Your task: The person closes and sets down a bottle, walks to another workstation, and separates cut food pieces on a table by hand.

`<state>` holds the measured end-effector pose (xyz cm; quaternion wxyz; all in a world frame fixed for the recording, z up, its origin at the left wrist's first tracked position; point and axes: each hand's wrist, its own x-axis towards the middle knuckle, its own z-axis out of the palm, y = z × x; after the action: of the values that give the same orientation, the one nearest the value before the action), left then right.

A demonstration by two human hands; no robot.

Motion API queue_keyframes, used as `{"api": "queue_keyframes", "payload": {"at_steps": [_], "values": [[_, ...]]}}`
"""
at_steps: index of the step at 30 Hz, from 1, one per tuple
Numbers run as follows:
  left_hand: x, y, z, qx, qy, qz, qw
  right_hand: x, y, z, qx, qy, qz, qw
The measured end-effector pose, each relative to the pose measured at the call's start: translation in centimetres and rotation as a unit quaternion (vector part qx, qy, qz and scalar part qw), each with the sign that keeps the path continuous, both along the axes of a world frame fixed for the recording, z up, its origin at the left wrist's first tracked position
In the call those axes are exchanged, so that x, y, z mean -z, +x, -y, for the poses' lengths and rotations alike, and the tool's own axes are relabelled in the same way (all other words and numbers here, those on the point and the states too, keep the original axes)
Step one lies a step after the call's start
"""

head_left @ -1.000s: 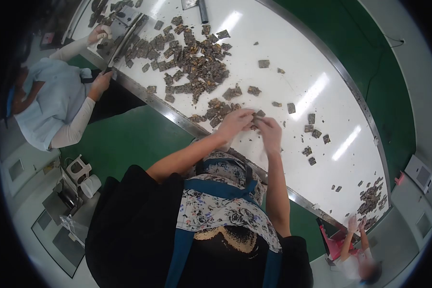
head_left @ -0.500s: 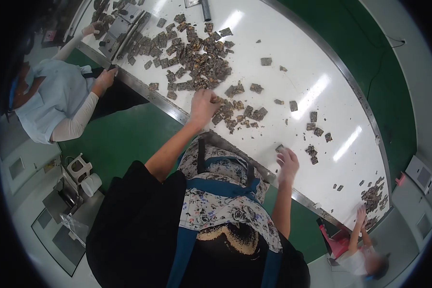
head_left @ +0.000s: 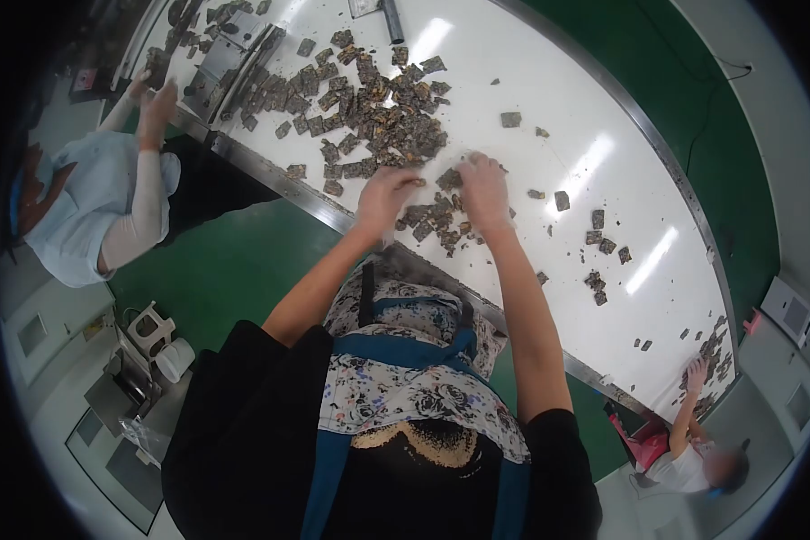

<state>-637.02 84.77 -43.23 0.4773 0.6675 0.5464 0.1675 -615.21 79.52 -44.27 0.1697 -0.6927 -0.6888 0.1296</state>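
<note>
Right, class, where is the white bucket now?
The white bucket is at lower left in the head view, beside the white stool.

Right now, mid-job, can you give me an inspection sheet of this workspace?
Surface: white table, crumbs scattered, glare streaks.
Job's things: large pile of dark, flat pieces; smaller heap nearer the wearer; loose pieces rightward.
Clutter: flat-bladed tool beyond the large pile.
Hands: left hand beside the smaller heap; right hand at a piece; grips unclear.
Cables: thin cable beyond the table, upper right.
Surroundings: co-workers left and right; white bucket lower left.
</note>
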Motion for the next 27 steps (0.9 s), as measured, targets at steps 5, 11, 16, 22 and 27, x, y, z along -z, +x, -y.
{"api": "queue_keyframes", "payload": {"at_steps": [5, 11, 16, 22, 27], "values": [[-0.3, 0.1, -0.3, 0.134, 0.252, -0.075, 0.956, -0.2, -0.4, 1.0, 0.222, -0.071, -0.246, 0.941], [0.4, 0.2, -1.7, 0.080, 0.118, 0.020, 0.990, -1.0, -1.5, 2.7, 0.361, -0.162, -0.619, 0.679], [1.0, -1.4, -3.4, -0.078, -0.292, 0.238, 0.923, -0.4, -1.9, -0.2, 0.345, -0.157, -0.598, 0.706], [-0.9, -1.7, -3.1, -0.123, -0.400, 0.328, 0.847, -0.4, -1.9, -3.4, 0.105, -0.114, -0.023, 0.988], [-1.0, -1.4, -2.4, -0.157, -0.429, 0.337, 0.823, -0.6, -1.8, -1.6, 0.186, -0.046, -0.148, 0.970]]}}
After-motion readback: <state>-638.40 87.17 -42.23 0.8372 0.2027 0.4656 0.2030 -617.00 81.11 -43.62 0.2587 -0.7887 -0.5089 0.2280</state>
